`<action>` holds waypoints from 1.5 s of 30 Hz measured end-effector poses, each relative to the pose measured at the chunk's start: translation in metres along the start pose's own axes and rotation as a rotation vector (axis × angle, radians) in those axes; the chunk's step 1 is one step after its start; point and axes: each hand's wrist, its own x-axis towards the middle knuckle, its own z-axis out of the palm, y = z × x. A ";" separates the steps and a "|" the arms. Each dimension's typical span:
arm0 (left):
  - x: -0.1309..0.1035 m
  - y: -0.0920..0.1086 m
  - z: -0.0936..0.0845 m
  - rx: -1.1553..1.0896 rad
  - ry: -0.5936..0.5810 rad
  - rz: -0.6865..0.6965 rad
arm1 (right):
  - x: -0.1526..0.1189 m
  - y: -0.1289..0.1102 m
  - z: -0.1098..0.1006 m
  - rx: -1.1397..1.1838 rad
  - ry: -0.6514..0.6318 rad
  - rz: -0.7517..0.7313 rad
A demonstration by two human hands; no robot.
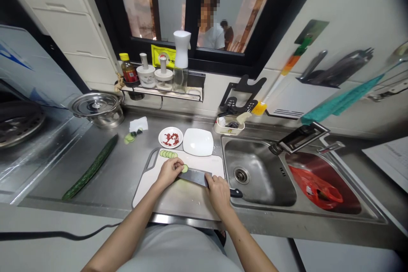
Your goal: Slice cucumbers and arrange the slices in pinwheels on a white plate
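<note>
One cucumber slice (185, 168) sits at the far end of the knife (196, 177), just beside the fingertips of the left hand (170, 173), over the white cutting board (181, 204). That hand's grip is drawn together, thumb near the fingers, though I cannot tell whether it pinches the slice or only touches it. The right hand (218, 192) has its grip closed on the knife, the thumb against the broad blade and the end of the black handle jutting out toward the sink (267, 178).

A row of overlapping slices (168, 154) lies at the board's upper left, near its grey handle. Just beyond the board stand a small plate (162, 137) with chopped red pieces (172, 138) and, beside it, a white squarish plate (198, 142). Left of the board, a long whole cucumber (92, 169) lies slantwise on the steel table (124, 174). Green scraps (129, 137) rest near white paper (139, 123), and a lidded pot (110, 118) stands farther left.
</note>
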 end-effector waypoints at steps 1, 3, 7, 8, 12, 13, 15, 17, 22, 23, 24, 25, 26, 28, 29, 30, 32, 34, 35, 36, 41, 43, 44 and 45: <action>0.001 -0.002 0.000 -0.015 0.025 -0.054 | -0.001 0.001 0.000 0.001 -0.015 0.000; 0.004 -0.010 0.000 -0.041 0.085 -0.147 | -0.002 0.003 0.000 0.003 -0.044 0.008; 0.016 -0.025 0.001 -0.039 0.192 -0.231 | -0.005 0.008 -0.001 0.022 -0.092 0.041; 0.020 -0.028 0.001 -0.025 0.200 -0.234 | -0.006 0.009 -0.002 0.030 -0.101 0.051; 0.036 -0.031 0.005 0.099 0.212 -0.244 | -0.007 0.012 -0.002 0.069 -0.125 0.083; 0.039 -0.031 0.006 0.144 0.214 -0.249 | -0.007 0.012 -0.002 0.078 -0.129 0.086; 0.043 -0.032 0.008 0.229 0.216 -0.252 | -0.007 0.013 -0.001 0.092 -0.136 0.092; 0.045 -0.034 0.008 0.294 0.212 -0.241 | -0.007 0.014 -0.001 0.101 -0.141 0.100; 0.045 -0.041 0.010 0.376 0.197 -0.166 | -0.005 0.014 -0.001 0.127 -0.147 0.104; 0.044 -0.041 0.010 0.385 0.193 -0.147 | -0.004 0.013 -0.001 0.131 -0.144 0.102; 0.044 -0.041 0.010 0.394 0.188 -0.129 | -0.004 0.013 -0.001 0.134 -0.142 0.100; 0.043 -0.041 0.009 0.402 0.185 -0.114 | -0.003 0.013 -0.001 0.136 -0.140 0.097; 0.043 -0.040 0.009 0.408 0.180 -0.101 | -0.003 0.012 -0.001 0.137 -0.140 0.096; 0.042 -0.040 0.008 0.404 0.158 -0.082 | -0.002 0.012 -0.001 0.137 -0.139 0.099; 0.041 -0.040 0.007 0.397 0.142 -0.075 | -0.002 0.012 -0.001 0.138 -0.139 0.104; 0.040 -0.040 0.006 0.392 0.126 -0.069 | -0.002 0.012 -0.001 0.139 -0.139 0.108; 0.038 -0.042 0.005 0.393 0.099 -0.055 | -0.002 0.012 -0.001 0.144 -0.140 0.110; 0.036 -0.045 0.005 0.401 0.076 -0.041 | -0.002 0.013 0.000 0.148 -0.145 0.107; 0.036 -0.046 0.005 0.403 0.066 -0.037 | -0.002 0.013 0.001 0.150 -0.148 0.106; 0.036 -0.047 0.005 0.401 0.057 -0.036 | -0.002 0.013 0.002 0.153 -0.150 0.107; 0.038 -0.046 0.006 0.385 0.058 -0.033 | -0.003 0.013 0.004 0.175 -0.160 0.121; 0.039 -0.043 0.006 0.377 0.063 -0.035 | -0.002 0.012 0.003 0.188 -0.162 0.128; 0.039 -0.042 0.005 0.370 0.064 -0.038 | -0.002 0.012 0.002 0.194 -0.162 0.132; 0.039 -0.042 0.004 0.359 0.071 -0.045 | -0.002 0.011 0.001 0.200 -0.161 0.132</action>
